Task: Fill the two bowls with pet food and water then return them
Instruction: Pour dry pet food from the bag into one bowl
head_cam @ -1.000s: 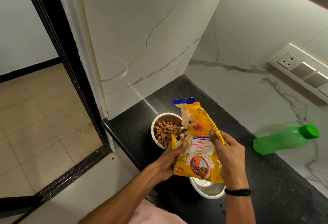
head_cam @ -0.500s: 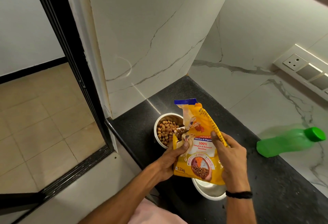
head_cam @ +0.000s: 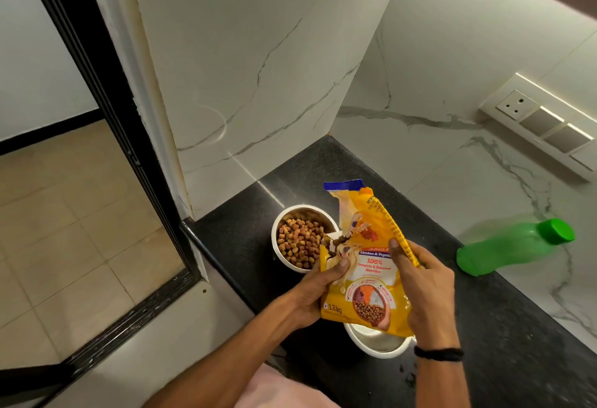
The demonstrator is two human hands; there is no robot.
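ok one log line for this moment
left hand: grips pet food bag | right hand: grips bag | far bowl: holds kibble | near bowl: partly hidden

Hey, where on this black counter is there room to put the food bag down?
Most bare counter lies right of the near bowl, in front of the green bottle. A smaller patch sits in the back corner, between the kibble bowl and the marble walls. The left front is crowded: both bowls, the bag, left hand and right hand.
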